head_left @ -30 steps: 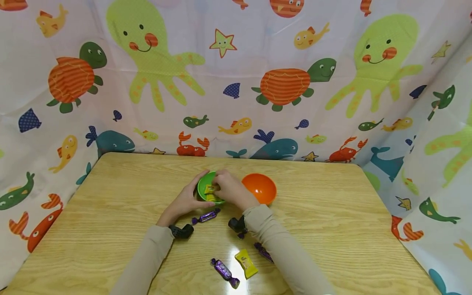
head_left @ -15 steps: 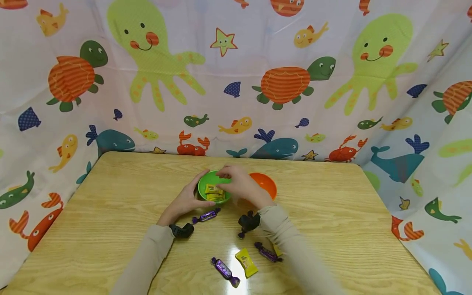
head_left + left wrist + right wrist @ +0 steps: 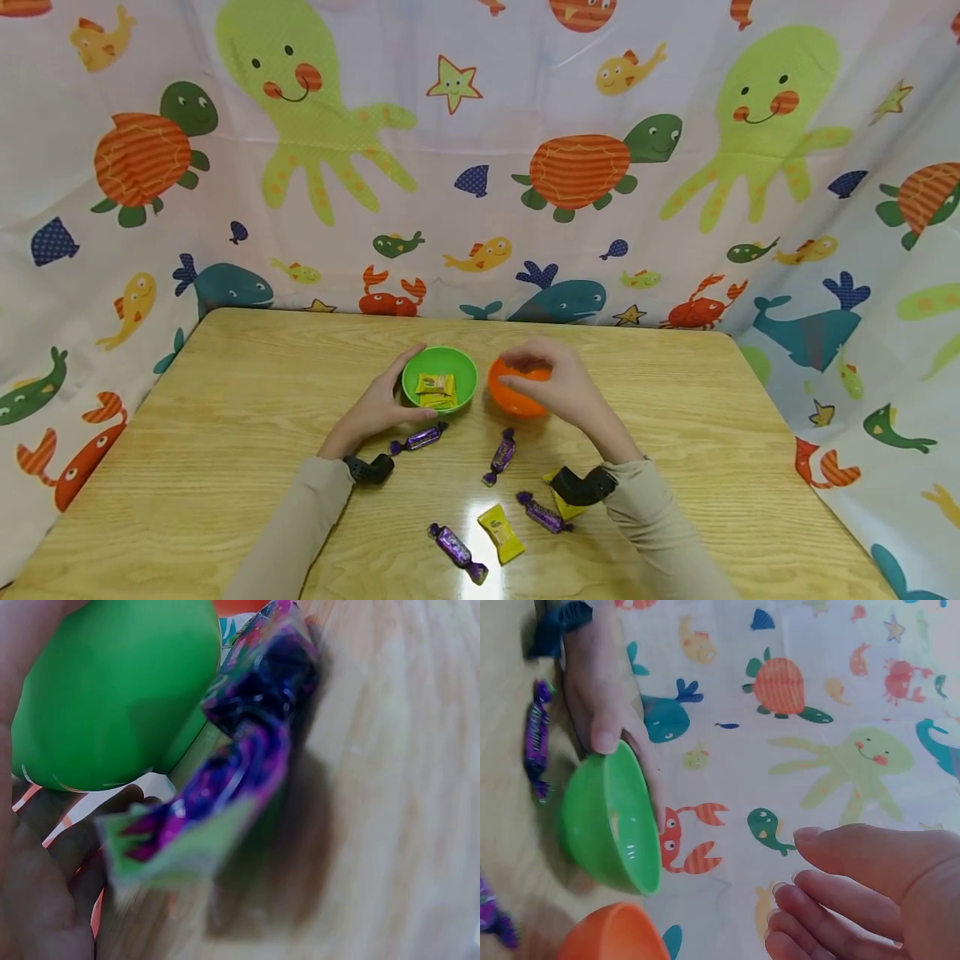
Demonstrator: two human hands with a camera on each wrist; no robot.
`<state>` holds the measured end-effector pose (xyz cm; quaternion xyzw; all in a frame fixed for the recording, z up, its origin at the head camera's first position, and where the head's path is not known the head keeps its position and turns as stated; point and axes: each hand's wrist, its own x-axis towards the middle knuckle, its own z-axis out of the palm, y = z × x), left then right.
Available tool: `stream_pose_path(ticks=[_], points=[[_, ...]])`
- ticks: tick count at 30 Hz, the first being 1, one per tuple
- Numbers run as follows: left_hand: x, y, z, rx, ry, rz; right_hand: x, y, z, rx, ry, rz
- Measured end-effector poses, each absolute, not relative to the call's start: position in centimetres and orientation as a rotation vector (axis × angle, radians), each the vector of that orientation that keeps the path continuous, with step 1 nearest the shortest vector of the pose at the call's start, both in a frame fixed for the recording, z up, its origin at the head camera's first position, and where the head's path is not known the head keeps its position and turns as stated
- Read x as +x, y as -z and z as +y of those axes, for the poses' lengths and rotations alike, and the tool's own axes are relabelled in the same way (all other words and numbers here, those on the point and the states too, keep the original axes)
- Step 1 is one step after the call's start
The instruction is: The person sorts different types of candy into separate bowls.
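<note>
My left hand (image 3: 380,403) holds the green bowl (image 3: 467,371) round its left side, thumb at the front of the rim. Inside the bowl lie yellow-wrapped candies (image 3: 436,384). Over the orange bowl (image 3: 517,406) is my right hand (image 3: 562,383), its fingers loosely bent and nothing between them. In the right wrist view the thumb and fingertips stand apart. A purple twist-wrapped candy (image 3: 418,438) lies just in front of the left hand; it looms large and blurred in the left wrist view. The orange bowl's inside is partly covered by the right hand.
More purple candies lie on the wooden table (image 3: 247,392): one in front of the bowls (image 3: 500,457), another by the right wrist (image 3: 543,512), another near the front (image 3: 457,552). A yellow candy (image 3: 501,534) lies among them; another (image 3: 567,504) is partly under the right wrist camera (image 3: 583,485).
My right hand has come up out of the green bowl and moved right, over the orange bowl. The left hand and the green bowl have stayed in place.
</note>
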<state>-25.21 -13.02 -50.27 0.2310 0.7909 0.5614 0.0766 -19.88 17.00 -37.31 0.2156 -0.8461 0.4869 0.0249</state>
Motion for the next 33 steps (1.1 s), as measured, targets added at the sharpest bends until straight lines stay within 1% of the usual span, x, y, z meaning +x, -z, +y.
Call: stream_pose_path(ticks=[7,15,22,24,33], points=[[-25.3,50.2,-13.1,0.695,-1.663,2.408,-17.0,38.8,20.1,0.579,-1.599,-2.626],[-25.2,50.1,-13.0,0.729,-1.667,2.399,-13.9,42.9,22.8,0.46,-1.562,-2.707],[-25.2,50.1,-13.1,0.714,-1.676,2.394,-11.5,46.1,23.5,0.203,-1.537,-2.843],[-25.2,50.1,-13.1,0.704,-1.67,2.401,-11.0,46.7,23.4,0.165,-1.549,-2.845],[-25.1,50.1,-13.1,0.729,-1.676,2.392,-10.0,47.4,23.5,0.293,-1.516,-2.784]])
